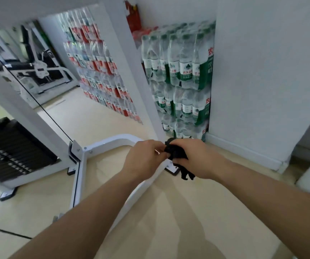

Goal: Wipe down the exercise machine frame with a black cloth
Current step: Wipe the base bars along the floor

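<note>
**Black cloth bunched between both hands above the machine's base**

The pale floor [169, 212] fills the lower half of the frame, and a white wall [262, 71] takes the upper right. The white exercise machine frame [124, 53] slants from the top centre down toward the middle. Its curved base tube runs across the centre, and a second tube runs toward the lower left.

Stacked packs of green-labelled water bottles [184, 71] stand in the upper middle, against the wall and behind the slanted post. Red-labelled bottle packs [98, 71] rise to their left. A black weight stack [10, 152] sits at the left edge, behind a thin black cable.

Two bare forearms reach up from the bottom edge and meet at the centre. The right hand [199, 159] has its fingers curled round the black cloth [175, 152], gripping it in a crumpled bunch, with a loose tail hanging below the palm. The left hand [143, 161], just beside it, has bent fingers whose tips pinch the cloth's near edge. The cloth is held in the air over the end of the base tube and does not touch the frame.
</note>
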A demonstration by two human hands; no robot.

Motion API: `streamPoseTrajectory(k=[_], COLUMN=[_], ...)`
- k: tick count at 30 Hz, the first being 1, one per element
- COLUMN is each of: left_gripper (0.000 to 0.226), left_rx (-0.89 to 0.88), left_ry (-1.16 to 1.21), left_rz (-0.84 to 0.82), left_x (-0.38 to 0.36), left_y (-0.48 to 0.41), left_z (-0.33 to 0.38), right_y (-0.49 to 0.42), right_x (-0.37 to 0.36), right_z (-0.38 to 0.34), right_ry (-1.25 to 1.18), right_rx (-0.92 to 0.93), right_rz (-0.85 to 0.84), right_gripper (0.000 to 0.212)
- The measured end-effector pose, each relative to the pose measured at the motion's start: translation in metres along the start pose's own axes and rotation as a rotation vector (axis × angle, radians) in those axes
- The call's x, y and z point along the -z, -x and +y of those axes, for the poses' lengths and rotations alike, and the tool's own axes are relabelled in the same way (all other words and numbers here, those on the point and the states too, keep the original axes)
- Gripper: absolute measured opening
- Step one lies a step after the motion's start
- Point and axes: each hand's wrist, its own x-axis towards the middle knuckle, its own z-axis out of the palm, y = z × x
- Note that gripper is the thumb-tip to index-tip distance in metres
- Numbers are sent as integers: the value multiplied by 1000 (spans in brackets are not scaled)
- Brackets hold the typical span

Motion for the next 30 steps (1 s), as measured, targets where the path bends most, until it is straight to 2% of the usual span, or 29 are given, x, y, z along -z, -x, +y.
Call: streamPoseTrajectory(k=[9,15,23,30], left_gripper=[17,19,16,16], left_rx=[-34,-2,-42,-64], left_ry=[25,72,68,38], left_rz=[45,-16,-17,32], left_x=[64,102,194,293], left_y=[-20,-26,-40,-48], left_z=[54,98,170,233], right_y=[1,11,16,11], right_x=[69,119,221,325], right_z=[-32,-55,-112,-174], right_ry=[-117,-163,-191,-154], right_rx=[-76,-162,-205,-156], right_rz=[165,153,222,202], right_gripper=[31,31,45,43])
